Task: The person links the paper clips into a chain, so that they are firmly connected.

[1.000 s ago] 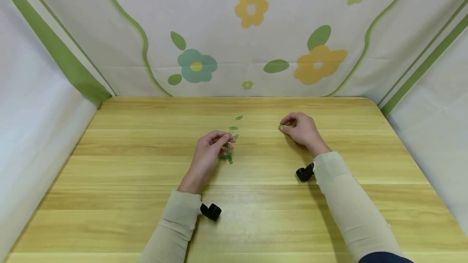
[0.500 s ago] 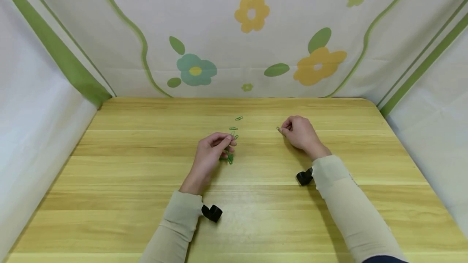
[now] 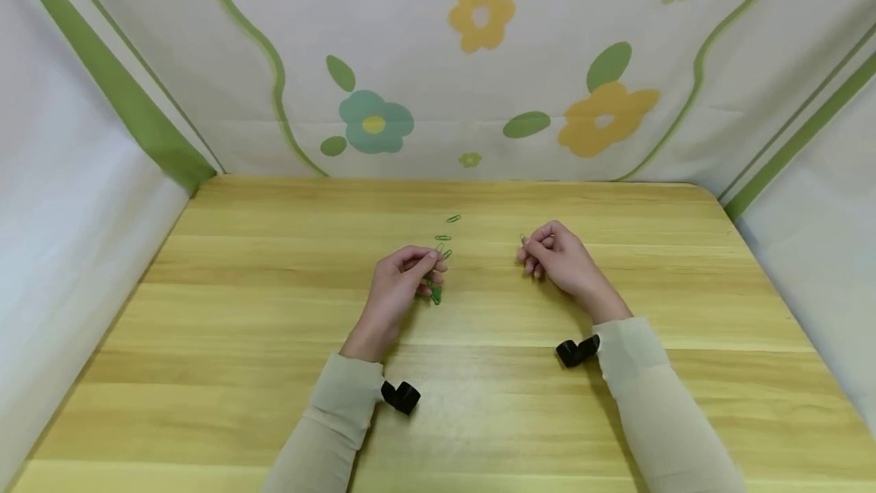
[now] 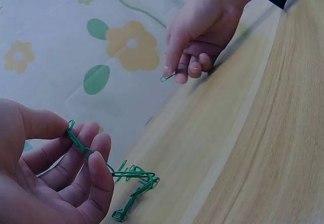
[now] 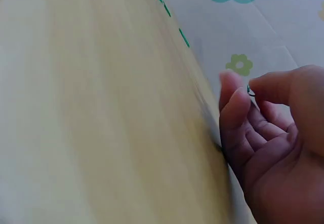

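Observation:
My left hand (image 3: 400,280) pinches the end link of a chain of green paper clips (image 4: 134,173) between thumb and forefinger. The linked clips hang past its fingers, and their lower part lies on the wooden table. To the right, my right hand (image 3: 563,257) pinches a single green paper clip (image 3: 523,239) by one end, its loop sticking out beyond the fingertips. Its other fingers are curled below, as the right wrist view shows. A gap of bare tabletop separates the two hands. My fingers hide part of each held clip.
Loose green paper clips lie beyond my left hand: one far clip (image 3: 454,218), a middle clip (image 3: 443,237) and a near clip (image 3: 448,254). The wooden table (image 3: 479,417) ends at a flowered white curtain (image 3: 424,59). A small black camera sits on each wrist.
My right hand has turned and dropped slightly toward me, lifting its paper clip so the loop points up. My left hand keeps nearly the same place and grip. The head view has shifted a little.

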A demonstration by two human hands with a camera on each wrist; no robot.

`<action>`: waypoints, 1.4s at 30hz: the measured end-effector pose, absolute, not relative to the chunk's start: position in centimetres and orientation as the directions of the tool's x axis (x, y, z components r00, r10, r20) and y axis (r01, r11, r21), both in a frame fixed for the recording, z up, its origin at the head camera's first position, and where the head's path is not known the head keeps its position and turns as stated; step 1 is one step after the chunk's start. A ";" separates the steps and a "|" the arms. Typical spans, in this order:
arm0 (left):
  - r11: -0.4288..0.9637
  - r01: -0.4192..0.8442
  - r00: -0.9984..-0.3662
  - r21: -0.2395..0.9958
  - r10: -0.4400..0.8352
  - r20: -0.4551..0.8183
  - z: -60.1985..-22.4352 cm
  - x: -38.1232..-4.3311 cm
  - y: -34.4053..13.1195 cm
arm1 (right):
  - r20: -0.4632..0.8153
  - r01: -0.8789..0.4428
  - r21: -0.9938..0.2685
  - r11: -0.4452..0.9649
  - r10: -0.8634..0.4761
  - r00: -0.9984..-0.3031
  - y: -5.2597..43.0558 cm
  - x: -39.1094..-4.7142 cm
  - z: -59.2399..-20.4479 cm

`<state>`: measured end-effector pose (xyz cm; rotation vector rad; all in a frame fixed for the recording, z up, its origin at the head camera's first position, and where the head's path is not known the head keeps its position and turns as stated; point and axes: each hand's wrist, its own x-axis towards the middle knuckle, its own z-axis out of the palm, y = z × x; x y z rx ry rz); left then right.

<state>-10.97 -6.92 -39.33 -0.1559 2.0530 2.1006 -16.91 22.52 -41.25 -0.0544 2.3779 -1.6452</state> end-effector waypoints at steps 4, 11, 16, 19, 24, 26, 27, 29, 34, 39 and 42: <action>-0.024 -0.216 -0.974 0.976 0.079 -0.214 -39.1 -11.1 -6.5 | -0.182 0.147 -0.961 0.232 -0.138 -0.974 22.7 -16.2 -41.3; -0.049 -0.207 -0.977 0.977 0.070 -0.203 -38.8 -11.1 -6.6 | -0.179 0.167 -0.978 0.125 -0.088 -0.980 22.6 -15.6 -41.2; -0.055 -0.219 -0.974 0.974 0.068 -0.215 -39.0 -11.0 -6.5 | -0.177 0.169 -0.982 0.081 -0.100 -0.979 22.5 -15.2 -41.5; -0.061 -0.220 -0.974 0.974 0.071 -0.216 -39.1 -11.0 -6.4 | -0.164 0.158 -0.985 0.063 -0.106 -0.981 22.4 -15.2 -41.7; -0.072 -0.218 -0.974 0.973 0.085 -0.212 -39.1 -11.1 -6.4 | -0.154 0.144 -0.985 0.097 -0.108 -0.982 22.5 -15.3 -41.8; -0.073 -0.216 -0.974 0.974 0.092 -0.209 -39.1 -11.2 -6.4 | -0.154 0.141 -0.983 0.114 -0.113 -0.982 22.5 -15.3 -41.8; -0.071 -0.214 -0.974 0.974 0.095 -0.207 -39.1 -11.3 -6.3 | -0.153 0.140 -0.983 0.117 -0.113 -0.982 22.5 -15.4 -41.8; -0.065 -0.212 -0.974 0.975 0.098 -0.205 -39.1 -11.2 -6.4 | -0.154 0.140 -0.983 0.119 -0.112 -0.982 22.4 -15.4 -41.8; -0.056 -0.207 -0.975 0.977 0.096 -0.201 -39.2 -11.2 -6.4 | -0.148 0.137 -0.985 0.101 -0.114 -0.982 22.3 -15.5 -41.7; -0.049 -0.219 -0.973 0.974 0.083 -0.215 -39.2 -11.2 -6.3 | -0.141 0.133 -0.989 0.071 -0.130 -0.981 22.3 -15.5 -41.7; -0.048 -0.227 -0.972 0.973 0.080 -0.223 -39.2 -11.2 -6.2 | -0.142 0.135 -0.989 0.064 -0.135 -0.981 22.3 -15.5 -41.8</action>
